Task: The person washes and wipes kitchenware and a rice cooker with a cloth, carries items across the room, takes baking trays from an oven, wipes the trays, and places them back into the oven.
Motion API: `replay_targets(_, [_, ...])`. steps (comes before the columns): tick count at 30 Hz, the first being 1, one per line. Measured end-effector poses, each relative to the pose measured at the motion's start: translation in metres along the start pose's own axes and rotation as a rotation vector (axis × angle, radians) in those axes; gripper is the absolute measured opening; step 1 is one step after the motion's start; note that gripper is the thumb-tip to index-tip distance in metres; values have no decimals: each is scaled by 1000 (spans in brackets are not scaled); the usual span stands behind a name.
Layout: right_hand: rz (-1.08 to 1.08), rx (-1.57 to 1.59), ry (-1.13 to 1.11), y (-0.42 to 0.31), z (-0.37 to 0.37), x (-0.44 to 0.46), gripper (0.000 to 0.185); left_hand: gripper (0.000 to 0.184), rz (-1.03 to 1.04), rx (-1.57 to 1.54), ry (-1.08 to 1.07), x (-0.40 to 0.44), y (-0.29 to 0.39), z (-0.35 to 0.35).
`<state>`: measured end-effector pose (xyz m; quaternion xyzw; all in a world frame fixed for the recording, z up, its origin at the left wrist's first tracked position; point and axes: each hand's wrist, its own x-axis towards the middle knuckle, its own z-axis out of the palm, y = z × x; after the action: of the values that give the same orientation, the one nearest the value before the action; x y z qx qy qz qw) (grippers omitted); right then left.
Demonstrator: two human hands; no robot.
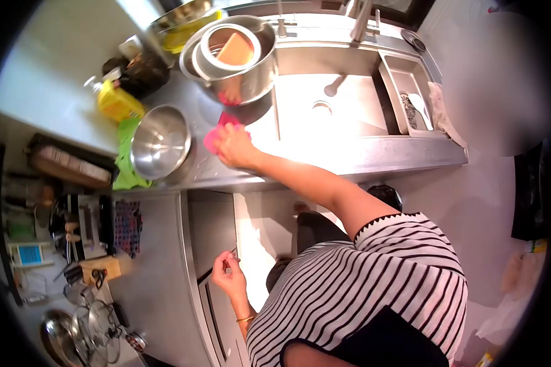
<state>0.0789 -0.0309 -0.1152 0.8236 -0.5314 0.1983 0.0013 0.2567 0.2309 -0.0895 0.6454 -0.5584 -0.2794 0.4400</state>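
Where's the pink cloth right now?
In the head view, the pink cloth is left of centre on the metal counter, under the person's right hand, between the metal bowl and the sink.

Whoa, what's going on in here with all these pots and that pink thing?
Someone in a striped top has their right hand on a pink cloth on the steel countertop, beside the sink. The left hand is held away from the counter; I can't tell if it holds anything. A shiny metal bowl sits partly over a green cloth, and a big metal pot has a smaller container inside it.
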Motion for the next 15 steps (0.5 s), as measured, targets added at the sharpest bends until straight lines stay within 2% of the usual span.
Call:
replay_targets(1, [22,-1,-5,7,-1,-1,30,8,-41,-72,15,7,15,8])
replay_targets(2, [31,203,112,15,1,-6,28,8,-23,-14,4,21,23,18])
replay_targets(4, [118,508,336,26,-9,-17,25,22,39,-153,-30,63,42,45])
replay_targets(5, [195,601,438,30,-22,-26,24,50,124,-260,-115,85,48,62])
replay_targets(6, [270,791,450,32,-41,-36,26,74,124,-166,-178,103,64,79])
replay_targets(7, [344,973,472,32,-58,-49,27,86,237,-204,-214,124,81,105])
replay_targets(8, [356,985,464,29,-69,-62,28,88,253,-322,-253,144,83,135])
replay_targets(9, [354,1001,450,31,-77,-72,28,81,213,-462,-233,159,85,174])
replay_targets(11, [642,1660,566,39,-92,-83,30,59,60,-798,-474,167,109,222])
replay_targets(12, [686,2198,477,63,-115,-96,29,59,69,-804,-521,167,119,242])
replay_targets(13, [686,2180,527,87,-129,-110,29,47,124,-676,-514,167,129,263])
replay_targets(14, [742,2066,481,107,-140,-124,26,34,175,-549,-495,165,138,282])
replay_targets(15, [796,1958,423,126,-148,-133,23,34,179,-553,-516,158,153,300])
